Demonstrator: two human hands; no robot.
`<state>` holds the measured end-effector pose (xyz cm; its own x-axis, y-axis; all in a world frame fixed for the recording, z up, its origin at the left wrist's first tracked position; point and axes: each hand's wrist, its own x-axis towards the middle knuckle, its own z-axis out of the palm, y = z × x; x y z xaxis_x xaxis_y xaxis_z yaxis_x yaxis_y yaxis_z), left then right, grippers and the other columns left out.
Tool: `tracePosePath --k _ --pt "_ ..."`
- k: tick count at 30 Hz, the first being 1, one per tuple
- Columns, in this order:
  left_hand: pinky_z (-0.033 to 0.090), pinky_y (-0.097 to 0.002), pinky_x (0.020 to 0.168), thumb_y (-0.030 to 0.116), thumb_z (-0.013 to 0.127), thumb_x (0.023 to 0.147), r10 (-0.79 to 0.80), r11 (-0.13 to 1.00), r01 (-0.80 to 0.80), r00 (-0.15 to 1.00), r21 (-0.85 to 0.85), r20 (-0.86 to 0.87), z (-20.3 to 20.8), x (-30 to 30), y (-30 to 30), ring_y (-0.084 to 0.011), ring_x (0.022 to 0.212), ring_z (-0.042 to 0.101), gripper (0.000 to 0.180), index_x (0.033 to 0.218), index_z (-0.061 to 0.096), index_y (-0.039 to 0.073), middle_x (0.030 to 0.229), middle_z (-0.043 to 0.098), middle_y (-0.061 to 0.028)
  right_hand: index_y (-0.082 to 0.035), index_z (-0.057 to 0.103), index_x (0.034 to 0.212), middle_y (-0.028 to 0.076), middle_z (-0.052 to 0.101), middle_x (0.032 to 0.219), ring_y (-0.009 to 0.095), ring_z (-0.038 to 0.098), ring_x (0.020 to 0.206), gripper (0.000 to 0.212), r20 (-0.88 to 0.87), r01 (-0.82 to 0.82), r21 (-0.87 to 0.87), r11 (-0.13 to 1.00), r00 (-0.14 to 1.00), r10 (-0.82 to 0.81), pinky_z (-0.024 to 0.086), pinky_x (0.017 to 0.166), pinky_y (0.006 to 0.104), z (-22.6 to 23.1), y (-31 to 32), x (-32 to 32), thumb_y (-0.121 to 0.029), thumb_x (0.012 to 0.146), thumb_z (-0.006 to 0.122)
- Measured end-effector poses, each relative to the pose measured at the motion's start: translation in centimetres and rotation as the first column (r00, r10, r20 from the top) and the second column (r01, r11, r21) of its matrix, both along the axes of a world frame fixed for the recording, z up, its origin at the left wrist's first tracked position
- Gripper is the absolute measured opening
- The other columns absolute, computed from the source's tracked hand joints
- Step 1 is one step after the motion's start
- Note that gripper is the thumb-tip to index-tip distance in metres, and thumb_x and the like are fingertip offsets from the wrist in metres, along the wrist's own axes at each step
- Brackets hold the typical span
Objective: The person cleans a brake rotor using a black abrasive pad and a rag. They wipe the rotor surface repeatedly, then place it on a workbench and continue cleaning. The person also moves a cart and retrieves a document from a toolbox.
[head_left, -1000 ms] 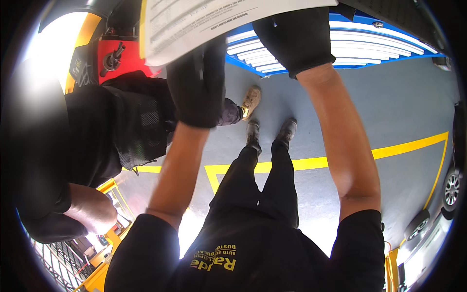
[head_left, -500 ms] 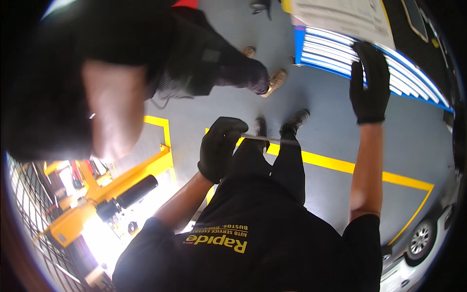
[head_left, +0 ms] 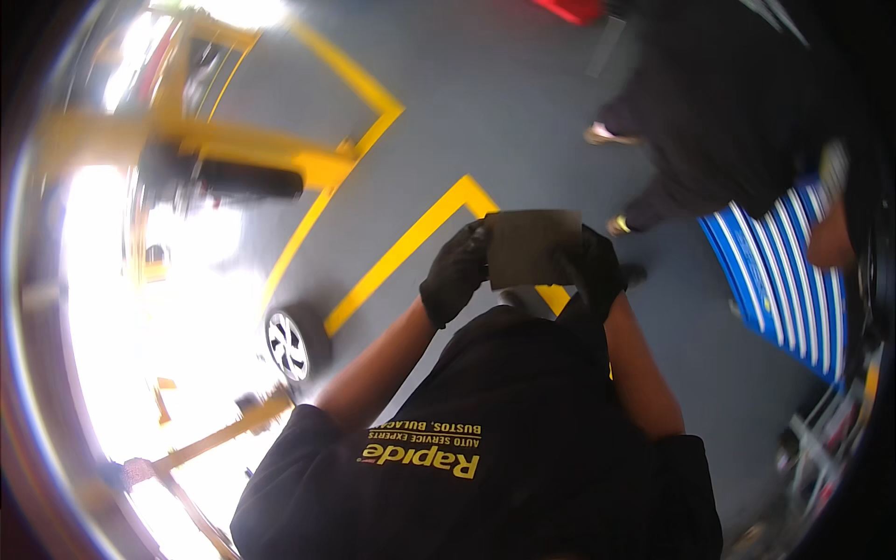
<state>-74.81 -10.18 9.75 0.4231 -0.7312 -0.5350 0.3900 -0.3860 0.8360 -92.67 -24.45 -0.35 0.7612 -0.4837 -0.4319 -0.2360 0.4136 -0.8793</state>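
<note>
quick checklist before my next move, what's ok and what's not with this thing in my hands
1. Left hand on the dark sheet: ok, gripping its left edge.
2. Right hand on it: ok, at the right edge.
3. Gloves on both hands: ok, black ones.
4. Markings on the sheet: cannot tell, its face is too dark.
5. Co-worker apart from your hands: ok, over by the blue cabinet.
6. Wheel apart from your hands: ok, off to the left.
</note>
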Motion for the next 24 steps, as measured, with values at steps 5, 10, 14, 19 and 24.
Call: tracePosePath --k 5,10,14,19,24 --pt "0.049 -0.0319 0.100 0.022 0.055 0.106 -0.037 0.999 0.032 0.990 -0.038 -0.135 -4.0 -1.3 -0.9 -0.0126 0.119 0.059 0.051 0.153 0.041 0.006 0.132 0.061 -0.0054 -0.005 0.058 0.129 0.024 0.065 0.117 0.046 0.063 0.103 0.040 -0.175 -0.101 -0.592 0.800 0.984 -0.005 0.054 0.089 0.0482 5.1 1.6 3.8 -0.022 0.093 0.064" --pt "0.053 -0.0289 0.086 0.019 0.056 0.105 0.349 0.932 -0.354 0.934 -0.074 -0.072 -3.2 2.5 -0.4 -0.0133 0.102 0.063 0.034 0.136 0.051 0.005 0.117 0.063 -0.0060 -0.001 0.044 0.143 0.025 0.042 0.147 0.046 0.051 0.124 0.062 -0.348 -0.438 -0.699 0.566 0.899 0.266 0.049 0.100 0.0508 7.1 4.3 11.9 -0.023 0.089 0.066" --pt "0.060 -0.0334 0.083 0.015 0.056 0.104 0.356 0.932 -0.312 0.887 -0.187 0.295 -4.4 7.0 4.4 -0.0180 0.097 0.069 0.031 0.132 0.053 0.002 0.114 0.066 -0.0090 0.002 0.043 0.144 0.025 0.044 0.146 0.042 0.048 0.128 0.070 -0.142 -0.389 -0.774 0.500 0.876 0.462 0.041 0.109 0.0497 10.7 2.1 15.9 -0.032 0.089 0.070" --pt "0.061 -0.0357 0.080 0.018 0.053 0.107 0.710 0.662 -0.745 0.659 -0.080 -0.248 0.2 18.1 6.3 -0.0204 0.102 0.070 0.031 0.135 0.052 0.006 0.116 0.068 -0.0123 0.004 0.056 0.130 0.018 0.069 0.112 0.029 0.070 0.104 0.059 -0.086 -0.594 -0.190 0.782 0.803 0.590 0.050 0.097 0.0455 11.5 2.6 32.0 -0.037 0.091 0.072" --pt "0.062 -0.0375 0.080 0.017 0.053 0.106 0.859 0.450 -0.885 0.465 -0.117 -0.212 1.7 30.7 12.9 -0.0226 0.099 0.071 0.032 0.136 0.049 0.004 0.116 0.067 -0.0122 0.002 0.060 0.122 0.012 0.071 0.100 0.017 0.071 0.081 0.047 0.035 -0.768 -0.228 0.599 0.608 0.793 0.057 0.071 0.0308 10.8 10.4 49.7 -0.025 0.087 0.077"
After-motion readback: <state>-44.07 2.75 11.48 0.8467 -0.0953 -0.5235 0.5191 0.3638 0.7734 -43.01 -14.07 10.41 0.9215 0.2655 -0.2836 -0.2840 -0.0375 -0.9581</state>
